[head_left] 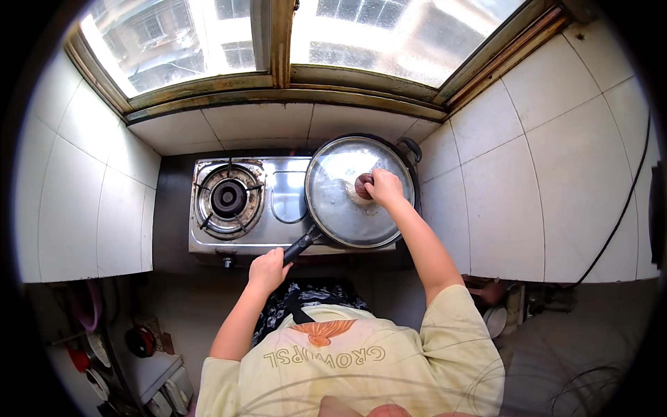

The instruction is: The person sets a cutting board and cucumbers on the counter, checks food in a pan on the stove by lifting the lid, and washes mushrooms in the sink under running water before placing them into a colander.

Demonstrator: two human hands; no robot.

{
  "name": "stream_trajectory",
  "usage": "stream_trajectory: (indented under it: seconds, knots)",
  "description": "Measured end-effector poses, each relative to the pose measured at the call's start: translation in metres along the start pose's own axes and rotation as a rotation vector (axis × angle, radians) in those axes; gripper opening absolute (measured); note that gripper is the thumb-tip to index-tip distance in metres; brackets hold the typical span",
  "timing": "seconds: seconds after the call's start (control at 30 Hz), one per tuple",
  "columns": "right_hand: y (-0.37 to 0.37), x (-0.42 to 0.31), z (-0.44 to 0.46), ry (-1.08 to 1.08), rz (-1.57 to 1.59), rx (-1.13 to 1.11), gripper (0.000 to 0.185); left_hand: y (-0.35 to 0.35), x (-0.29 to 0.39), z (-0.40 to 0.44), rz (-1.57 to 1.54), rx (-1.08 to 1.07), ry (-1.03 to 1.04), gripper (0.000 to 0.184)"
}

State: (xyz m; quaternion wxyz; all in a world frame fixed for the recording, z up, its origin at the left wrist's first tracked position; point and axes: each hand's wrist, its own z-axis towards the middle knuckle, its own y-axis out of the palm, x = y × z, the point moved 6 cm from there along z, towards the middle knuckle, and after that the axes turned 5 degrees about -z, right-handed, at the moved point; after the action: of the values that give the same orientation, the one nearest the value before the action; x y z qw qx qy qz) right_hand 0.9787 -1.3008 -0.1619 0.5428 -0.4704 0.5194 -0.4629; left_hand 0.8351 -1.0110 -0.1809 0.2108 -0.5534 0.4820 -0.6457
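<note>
A large dark pan (413,150) sits over the right side of the steel gas stove (208,243). Its long black handle (300,247) points toward me, and my left hand (267,270) is wrapped around the handle's end. On top of the pan lies a round glass lid (347,215) with a metal rim. My right hand (386,187) grips the brown knob (363,186) at the lid's middle. Whether the lid is fully seated or slightly raised, I cannot tell. Most of the pan and the burner beneath it are hidden.
The left burner (229,199) has a bare pan support. A control knob (227,263) shows on the stove front. White tiled walls (500,194) stand close on both sides, with a window (361,42) behind. A black cable (615,233) hangs at the right.
</note>
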Motion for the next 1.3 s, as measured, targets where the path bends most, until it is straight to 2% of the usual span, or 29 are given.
stream_trajectory:
  seconds: [0.27,0.43,0.77,0.9,1.0,1.07,1.13,1.2,1.3]
  knots:
    - [-0.001,0.001,0.000,0.021,-0.015,0.001,0.021,0.001,-0.003,0.003,0.015,0.025,0.054,0.029]
    - [0.003,0.001,0.004,-0.029,-0.067,-0.102,0.020,-0.003,0.000,0.003,-0.001,0.030,0.057,0.029]
    - [0.000,-0.003,0.005,-0.047,-0.076,-0.083,0.018,-0.004,0.000,0.002,-0.014,0.038,0.070,0.029]
    - [0.001,-0.001,0.004,-0.038,-0.088,-0.123,0.022,-0.004,0.000,0.002,-0.007,0.037,0.074,0.029]
    - [-0.017,-0.004,-0.002,-0.035,-0.065,-0.151,0.028,-0.009,0.003,0.000,0.000,0.006,0.045,0.034]
    - [-0.030,-0.003,-0.012,-0.027,-0.053,-0.161,0.031,-0.025,0.008,-0.006,-0.011,0.100,0.062,0.046]
    - [-0.055,0.003,-0.035,-0.021,0.123,0.142,0.030,-0.038,-0.004,-0.017,-0.066,0.178,-0.009,0.055]
    - [-0.060,0.013,-0.070,0.046,0.239,0.214,0.021,-0.051,-0.030,-0.037,-0.303,0.299,-0.182,0.049]
    - [-0.052,0.018,-0.136,0.127,0.402,0.298,0.011,-0.043,-0.079,-0.080,-0.399,0.468,-0.345,0.040]
